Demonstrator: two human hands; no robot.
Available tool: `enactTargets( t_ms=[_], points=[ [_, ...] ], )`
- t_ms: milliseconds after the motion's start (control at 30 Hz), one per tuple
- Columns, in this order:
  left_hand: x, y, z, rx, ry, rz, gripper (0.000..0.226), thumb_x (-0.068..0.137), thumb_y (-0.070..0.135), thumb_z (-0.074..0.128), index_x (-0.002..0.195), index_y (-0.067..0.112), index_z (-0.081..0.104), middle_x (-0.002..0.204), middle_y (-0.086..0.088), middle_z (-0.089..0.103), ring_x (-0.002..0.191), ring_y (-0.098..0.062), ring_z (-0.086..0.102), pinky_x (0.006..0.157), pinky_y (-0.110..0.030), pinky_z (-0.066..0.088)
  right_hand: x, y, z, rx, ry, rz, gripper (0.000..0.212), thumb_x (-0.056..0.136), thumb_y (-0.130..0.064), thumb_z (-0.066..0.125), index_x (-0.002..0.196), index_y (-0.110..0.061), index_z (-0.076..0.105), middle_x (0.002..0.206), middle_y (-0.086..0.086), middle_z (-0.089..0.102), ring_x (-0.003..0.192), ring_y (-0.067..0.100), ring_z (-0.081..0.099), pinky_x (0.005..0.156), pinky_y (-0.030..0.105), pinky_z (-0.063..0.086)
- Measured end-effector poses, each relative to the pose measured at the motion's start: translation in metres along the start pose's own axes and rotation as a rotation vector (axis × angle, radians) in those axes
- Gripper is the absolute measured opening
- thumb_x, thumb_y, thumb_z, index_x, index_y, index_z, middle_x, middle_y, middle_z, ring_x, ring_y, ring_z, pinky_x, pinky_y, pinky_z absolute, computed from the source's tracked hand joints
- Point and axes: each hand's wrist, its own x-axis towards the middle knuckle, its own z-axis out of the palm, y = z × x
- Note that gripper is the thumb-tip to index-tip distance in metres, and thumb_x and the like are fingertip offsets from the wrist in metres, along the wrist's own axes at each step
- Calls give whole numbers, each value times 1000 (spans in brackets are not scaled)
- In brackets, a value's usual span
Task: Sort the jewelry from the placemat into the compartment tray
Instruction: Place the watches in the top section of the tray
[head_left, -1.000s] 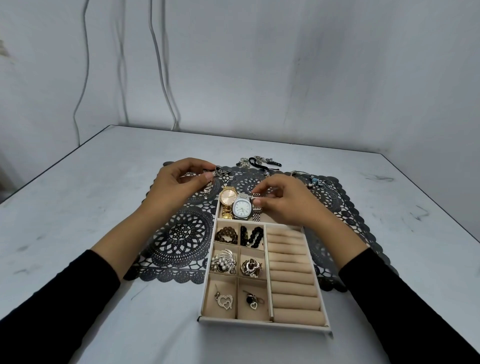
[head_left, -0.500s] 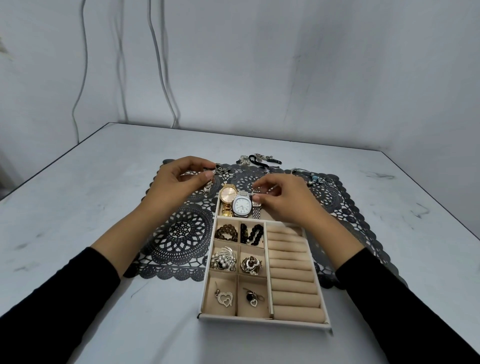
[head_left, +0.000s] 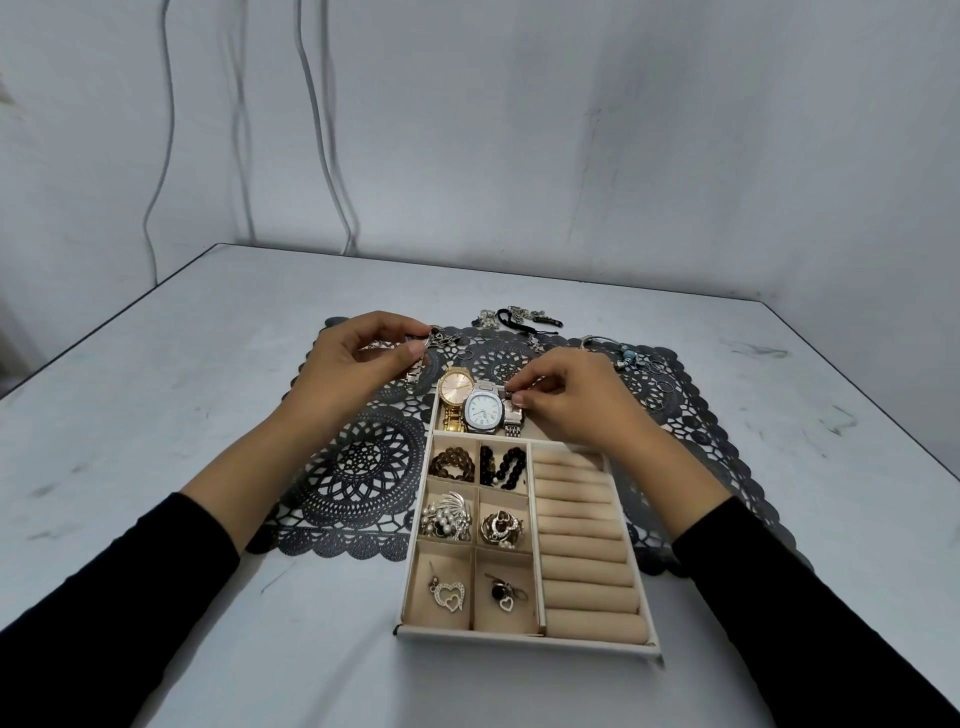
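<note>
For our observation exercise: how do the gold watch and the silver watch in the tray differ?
The gold watch has a round case and pinkish dial; the silver watch a squarish case and white dial. Gold sits left, silver right. Both lie face up, with metal bands.

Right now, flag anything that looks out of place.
A tangle of chains and black cord lies past the placemat's far edge, on the table. The ring rolls hold nothing; rings lie on the placemat.

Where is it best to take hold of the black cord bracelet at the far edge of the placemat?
Probably pinch the black cord bracelet from above at its right end: it lies flat, and silver chain pieces crowd its left part.
</note>
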Motion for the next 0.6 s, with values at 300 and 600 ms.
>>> enactTargets(
  t_ms=[300, 600],
  points=[
    [0, -2, 0, -3, -4, -3, 14, 87, 17, 72, 100, 23, 74, 101, 2, 75, 83, -6, 68, 79, -21, 52, 1, 2, 2, 2, 11, -23, 14, 84, -14, 71, 97, -17, 75, 84, -12, 62, 71, -9, 54, 63, -2, 40],
    [-1, 2, -1, -28, 3, 14, 13, 87, 17, 71, 98, 25, 74, 94, 0, 74, 78, -3, 67, 73, -16, 51, -9, 10, -10, 130, 50, 49, 15, 85, -26, 70, 100, -26, 73, 90, -11, 70, 84, 0, 62, 73, 13, 47]
  ],
)
